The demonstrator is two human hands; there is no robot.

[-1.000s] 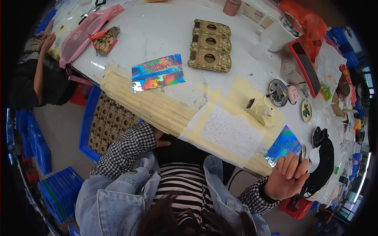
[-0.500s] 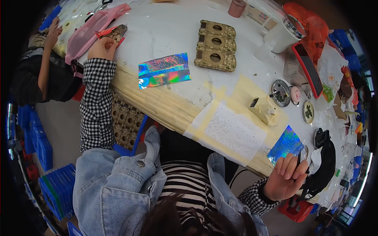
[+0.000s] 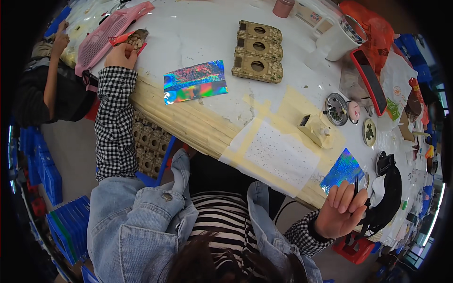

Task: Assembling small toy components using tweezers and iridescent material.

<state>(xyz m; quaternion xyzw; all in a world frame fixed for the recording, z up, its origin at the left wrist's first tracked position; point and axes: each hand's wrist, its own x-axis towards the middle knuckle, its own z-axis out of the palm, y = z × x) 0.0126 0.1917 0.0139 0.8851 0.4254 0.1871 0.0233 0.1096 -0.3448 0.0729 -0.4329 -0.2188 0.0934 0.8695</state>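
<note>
At the far left of the table, my left hand (image 3: 121,57) is closed, fingers pinched against the near edge of a red packet (image 3: 138,40) of brown, nut-like pieces. Its fingertips are partly hidden. My right hand (image 3: 340,210) is raised off the table's near right edge, fingers curled around a thin dark tool, perhaps tweezers (image 3: 356,187); its lower part is hidden in the hand. Just beyond it lies a blue holographic foil sheet (image 3: 343,169). A second foil sheet (image 3: 195,82) lies mid-table. Beyond that stand three camouflage-patterned casings (image 3: 258,52), side by side, each with a round hole.
A dotted white sheet (image 3: 278,153) is taped at the near edge, with a tape-covered block (image 3: 318,131) behind. Rightward are a metal dish (image 3: 336,109), red-cased phone (image 3: 369,82), white mug (image 3: 333,45) and black bag (image 3: 388,200). A blue tray (image 3: 165,162) of casings sits below. Another person (image 3: 51,92) works at left.
The view has shifted slightly. My left hand and the red packet have moved a little to the left together. My right hand stays nearly in place with the tool.
</note>
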